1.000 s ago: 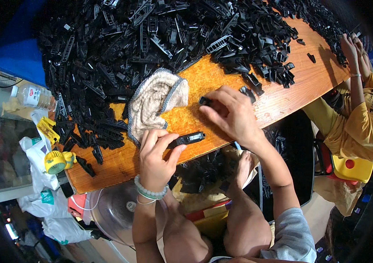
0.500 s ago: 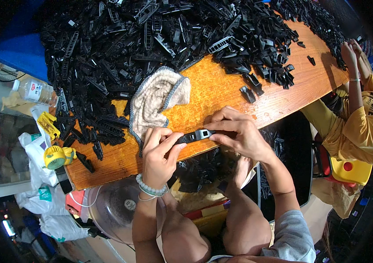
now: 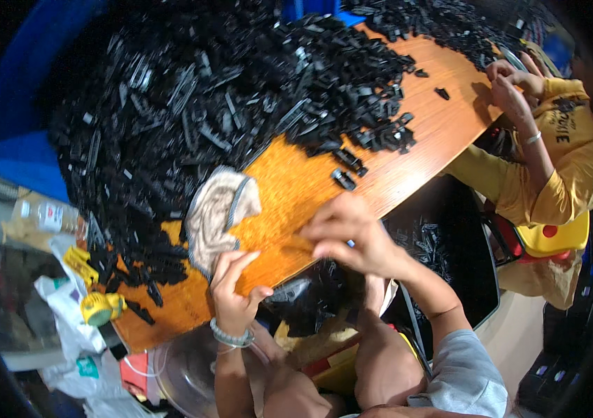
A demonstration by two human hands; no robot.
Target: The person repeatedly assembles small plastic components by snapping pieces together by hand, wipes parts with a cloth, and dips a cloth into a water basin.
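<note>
My left hand (image 3: 233, 296) is at the table's near edge beside the crumpled beige cloth (image 3: 213, 216). Its thumb and fingers are spread, with nothing between them. My right hand (image 3: 352, 237), blurred by motion, hovers over the near edge; its fingers and thumb stand apart and I see nothing held. A large heap of black plastic parts (image 3: 192, 111) covers the far and left side of the wooden table (image 3: 275, 188). Two loose black parts (image 3: 344, 179) lie beyond my right hand. Below the edge, between my hands, are more black parts (image 3: 321, 292) with a blurred greyish shape among them.
A yellow handheld fan (image 3: 101, 308) and a yellow clip-like piece (image 3: 80, 263) sit at the left corner. A plastic bottle (image 3: 52, 217) and white bags (image 3: 73, 313) are beyond. At right a person in yellow (image 3: 554, 160) works by the table, near a black bin (image 3: 449, 258).
The black part held between both hands has left them. My hands have separated and their fingers have opened. The whole view has shifted and turned.
</note>
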